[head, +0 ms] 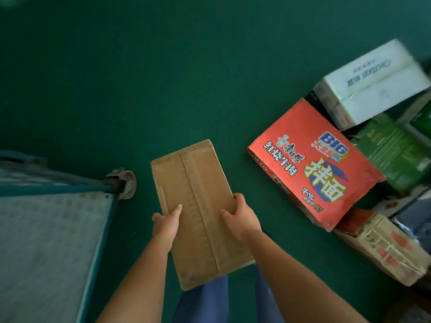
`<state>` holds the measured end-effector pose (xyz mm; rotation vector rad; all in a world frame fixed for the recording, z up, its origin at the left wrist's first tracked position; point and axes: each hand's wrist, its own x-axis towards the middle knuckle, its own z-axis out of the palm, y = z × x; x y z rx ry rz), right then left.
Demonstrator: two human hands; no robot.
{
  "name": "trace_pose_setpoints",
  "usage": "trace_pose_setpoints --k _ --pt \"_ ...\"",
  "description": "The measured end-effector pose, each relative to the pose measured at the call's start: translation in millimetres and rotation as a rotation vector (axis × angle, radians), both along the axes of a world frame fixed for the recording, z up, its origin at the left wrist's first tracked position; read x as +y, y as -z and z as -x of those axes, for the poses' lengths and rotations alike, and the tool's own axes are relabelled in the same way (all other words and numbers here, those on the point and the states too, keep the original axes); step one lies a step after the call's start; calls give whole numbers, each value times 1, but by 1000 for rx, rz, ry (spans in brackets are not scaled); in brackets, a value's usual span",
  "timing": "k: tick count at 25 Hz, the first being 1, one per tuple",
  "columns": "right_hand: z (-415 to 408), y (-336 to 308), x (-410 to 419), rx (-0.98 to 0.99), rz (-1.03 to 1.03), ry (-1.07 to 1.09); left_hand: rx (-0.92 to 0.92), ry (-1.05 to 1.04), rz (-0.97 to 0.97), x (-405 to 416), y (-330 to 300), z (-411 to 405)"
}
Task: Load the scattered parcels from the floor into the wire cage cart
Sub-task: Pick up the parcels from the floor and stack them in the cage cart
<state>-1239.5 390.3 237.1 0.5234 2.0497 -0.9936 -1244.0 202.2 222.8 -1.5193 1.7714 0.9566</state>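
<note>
A blue-framed wire cage cart point(102, 220) with a pale dotted floor mat stands at the left; its contents cannot be made out. Beside it, over the green floor point(116, 89), a long plain brown cardboard parcel point(198, 206) is gripped by the left hand point(166, 223) and right hand point(240, 216) at its opposite long edges. A red printed noodle carton point(312, 159) lies right.

One cam only, worn on the person's head. It looks down & a bit fwd, almost straight at the green floor point(116, 78). Wide lens, so edges bend. Both arms reach in from the bottom; the hands are close to the cam, mid-pic. The cart point(53, 220) sits at the left edge, w/ one wheel point(127, 183) showing. A pile of boxes point(312, 159) fills the right edge. No 2nd view to share w/.
</note>
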Motion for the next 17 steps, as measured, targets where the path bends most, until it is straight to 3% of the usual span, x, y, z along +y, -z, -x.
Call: trace_pose_setpoints --k 10,17 --pt "33 -179 -29 202 14 -486 221 -465 -146 -4 -180 -65" --pt "-18 -265 -146 262 43 -893 400 -747 -39 -77 -271 -169"
